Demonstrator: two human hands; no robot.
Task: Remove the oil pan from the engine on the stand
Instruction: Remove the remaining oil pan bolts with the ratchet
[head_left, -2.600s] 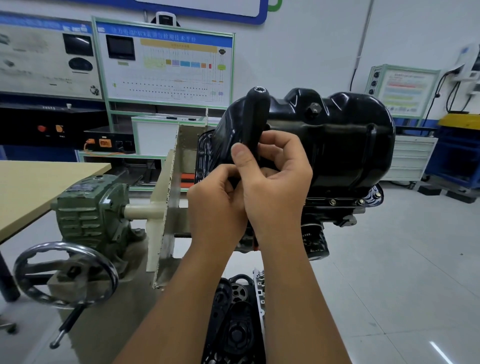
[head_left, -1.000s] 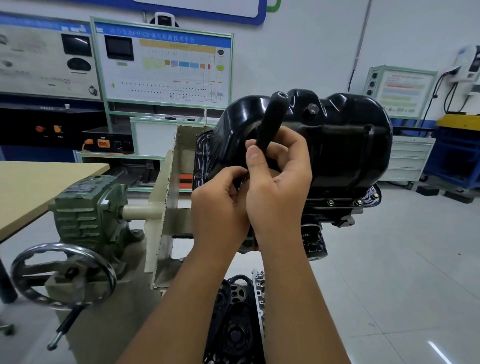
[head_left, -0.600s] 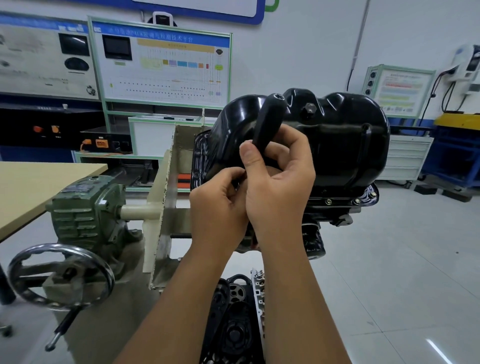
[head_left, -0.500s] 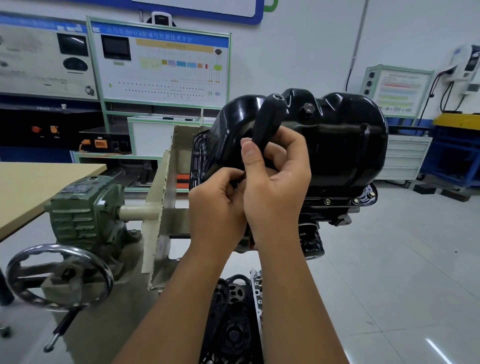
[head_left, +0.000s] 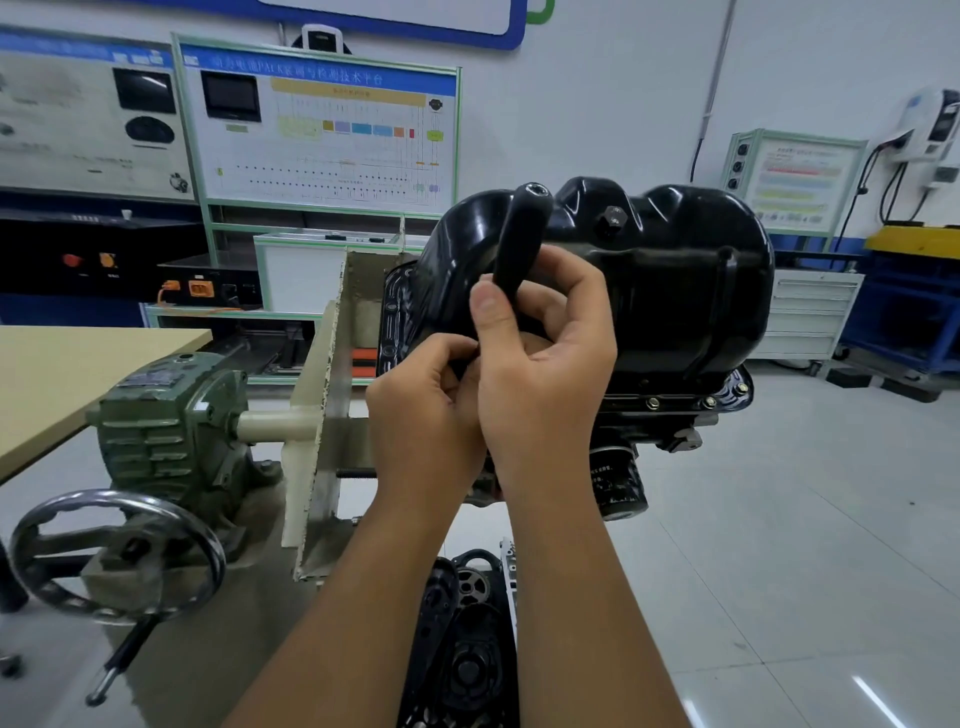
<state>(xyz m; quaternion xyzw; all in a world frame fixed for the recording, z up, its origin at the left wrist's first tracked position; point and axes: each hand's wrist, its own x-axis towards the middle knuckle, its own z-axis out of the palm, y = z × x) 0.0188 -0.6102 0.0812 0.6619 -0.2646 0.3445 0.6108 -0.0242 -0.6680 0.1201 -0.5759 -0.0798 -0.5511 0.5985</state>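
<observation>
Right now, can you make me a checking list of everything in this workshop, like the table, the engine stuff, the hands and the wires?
Surface: tan table at left, bare where seen; glossy grey floor.
Job's things: black oil pan sits on top of the engine, flange bolts visible; engine held on the stand.
Tool: black tool handle stands upright against the pan.
Clutter: black engine parts on the floor below.
Hands: right hand grips the handle; left hand pinches at its lower end, working tip hidden.
Cables: black cables hang at the right wall.
Surroundings: green gearbox with handwheel, training boards, drawer cabinet.
</observation>
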